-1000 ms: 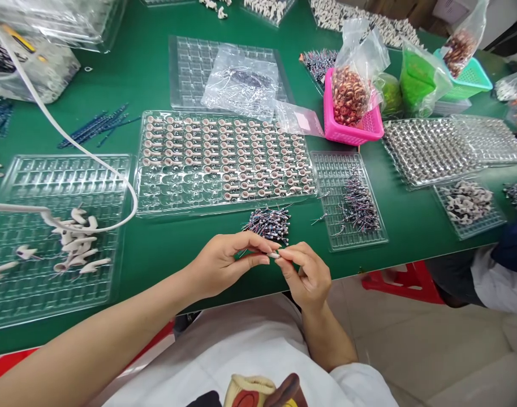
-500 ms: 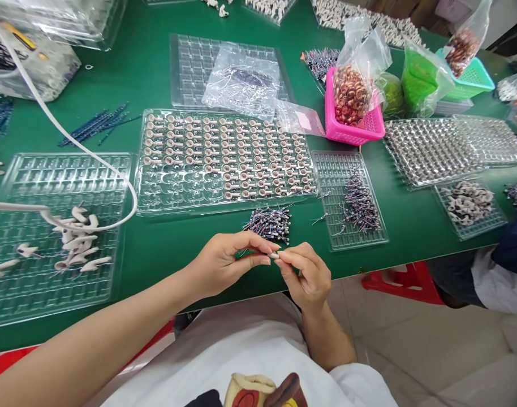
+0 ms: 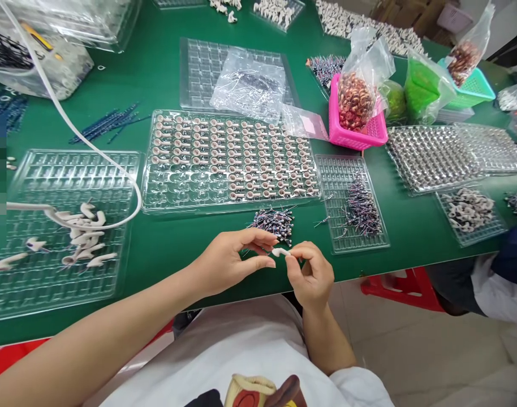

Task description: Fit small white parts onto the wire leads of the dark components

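Between finger and thumb, my right hand (image 3: 311, 275) pinches one end of a small white earphone-like piece (image 3: 279, 251). My left hand (image 3: 237, 261) is beside the piece's rounded end, thumb and fingers apart, with nothing gripped between them. Just beyond the hands lies a pile of small wired parts (image 3: 273, 222). Behind it a clear tray (image 3: 186, 204) carries rows of white pieces, with vacant slots at its lower left. To the right, another clear tray (image 3: 337, 240) holds more wired parts.
At left, a tray (image 3: 33, 294) holds loose white pieces under a white cable (image 3: 78, 141). A pink basket (image 3: 358, 137) with a bag of copper-coloured parts stands back right. Right of it are filled trays (image 3: 432, 158), and a person's sleeve (image 3: 500, 285) shows.
My left fingers have opened off the white piece, which now shows more fully in my right hand. My right hand has moved slightly right. The view has shifted a little.
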Demonstrator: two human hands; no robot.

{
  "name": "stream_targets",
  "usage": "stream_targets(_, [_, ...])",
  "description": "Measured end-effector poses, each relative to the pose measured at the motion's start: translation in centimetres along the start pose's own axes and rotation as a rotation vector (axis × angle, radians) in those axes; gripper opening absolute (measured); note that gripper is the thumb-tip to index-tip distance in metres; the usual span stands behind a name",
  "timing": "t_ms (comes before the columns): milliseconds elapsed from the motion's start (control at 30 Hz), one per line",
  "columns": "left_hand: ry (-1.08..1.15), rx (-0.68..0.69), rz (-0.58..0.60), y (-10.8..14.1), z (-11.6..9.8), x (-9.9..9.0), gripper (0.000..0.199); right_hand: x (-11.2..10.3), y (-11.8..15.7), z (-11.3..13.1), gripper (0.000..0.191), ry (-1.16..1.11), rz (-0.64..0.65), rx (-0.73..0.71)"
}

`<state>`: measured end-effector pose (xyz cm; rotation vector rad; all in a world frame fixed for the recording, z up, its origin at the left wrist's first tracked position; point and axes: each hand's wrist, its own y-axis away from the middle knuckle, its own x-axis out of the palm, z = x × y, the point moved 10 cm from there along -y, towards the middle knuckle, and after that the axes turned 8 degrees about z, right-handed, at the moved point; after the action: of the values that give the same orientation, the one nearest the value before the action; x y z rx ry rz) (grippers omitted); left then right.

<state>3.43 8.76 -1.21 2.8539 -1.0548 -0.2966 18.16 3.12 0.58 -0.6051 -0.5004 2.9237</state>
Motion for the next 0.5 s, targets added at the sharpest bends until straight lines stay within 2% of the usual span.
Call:
stream_targets(267, [-0.360, 0.113, -0.073, 0.3, -1.5, 0.0, 0.012, 0.2, -0.1, -0.5, 0.007, 0.047, 0.005, 0.044])
stream_targets(500, [-0.462, 0.188, -0.061, 0.4, -2.3, 0.3, 0.019, 0.4, -0.1, -0.9, 0.011, 0.055, 0.023, 0.072])
